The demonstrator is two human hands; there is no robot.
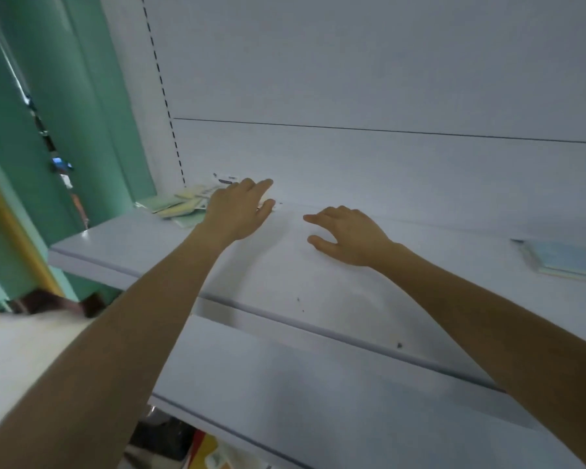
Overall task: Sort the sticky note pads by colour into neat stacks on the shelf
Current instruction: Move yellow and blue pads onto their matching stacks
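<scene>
A loose heap of green and pale yellow sticky note pads [175, 206] lies at the far left end of the white shelf [285, 272], against the back panel. My left hand [239, 208] reaches flat over the right edge of that heap, fingers extended; a pad edge shows under its fingertips, and whether it grips one I cannot tell. My right hand [347, 233] hovers just above the bare shelf to the right, fingers apart, holding nothing. A stack of blue pads [562, 260] sits at the shelf's far right edge.
A lower white shelf [318, 401] juts out below the first one. Green wall panels [82, 113] stand to the left of the shelving unit. Colourful items [203, 451] show under the lower shelf.
</scene>
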